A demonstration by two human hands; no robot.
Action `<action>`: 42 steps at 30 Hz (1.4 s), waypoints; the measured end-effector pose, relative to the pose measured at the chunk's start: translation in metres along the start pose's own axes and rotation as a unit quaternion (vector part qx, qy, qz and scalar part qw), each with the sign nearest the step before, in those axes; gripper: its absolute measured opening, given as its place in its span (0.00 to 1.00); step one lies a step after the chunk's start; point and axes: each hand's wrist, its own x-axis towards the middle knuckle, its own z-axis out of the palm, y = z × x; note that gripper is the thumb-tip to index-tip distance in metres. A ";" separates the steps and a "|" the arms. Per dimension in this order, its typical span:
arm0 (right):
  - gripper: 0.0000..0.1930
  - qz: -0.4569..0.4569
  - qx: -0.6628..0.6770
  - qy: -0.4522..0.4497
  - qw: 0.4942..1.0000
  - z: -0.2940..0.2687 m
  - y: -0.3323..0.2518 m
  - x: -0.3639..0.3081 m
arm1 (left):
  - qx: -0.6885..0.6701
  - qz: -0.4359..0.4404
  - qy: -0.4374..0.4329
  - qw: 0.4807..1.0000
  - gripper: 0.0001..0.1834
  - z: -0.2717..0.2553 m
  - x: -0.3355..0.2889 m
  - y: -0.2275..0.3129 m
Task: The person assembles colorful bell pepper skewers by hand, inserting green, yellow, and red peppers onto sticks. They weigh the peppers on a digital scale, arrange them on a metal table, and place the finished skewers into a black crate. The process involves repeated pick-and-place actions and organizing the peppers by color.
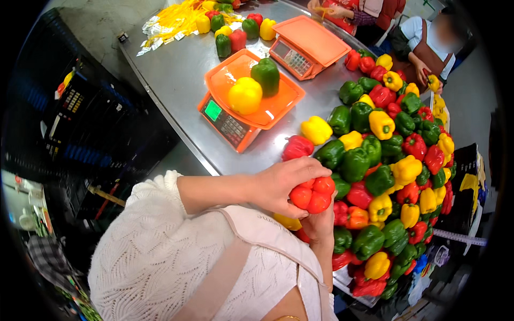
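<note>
My left hand [278, 184] curls round a red bell pepper [312, 195], its lobed end facing up. From below, my right hand [319, 227] closes on the same pepper, its fingers partly hidden. Just beyond and to the right spreads a heap of red, green and yellow bell peppers [393, 179]. Left of the heap, an orange scale [240, 138] with a lit green display carries an orange tray [284, 109]. In that tray a yellow bell pepper [245, 96] lies against a green bell pepper [265, 76].
A second orange scale [313, 43] stands farther back on the metal table [179, 91]. Yellow strips with white tags [182, 21] lie at the far left beside several peppers. Co-workers [423, 48] are at the far right. Dark stacked crates [80, 107] stand left of the table.
</note>
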 end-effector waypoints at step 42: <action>0.38 -0.223 -0.521 0.308 0.765 0.158 0.066 0.160 | 0.002 -0.259 0.275 0.926 0.28 -0.320 -0.118 -0.292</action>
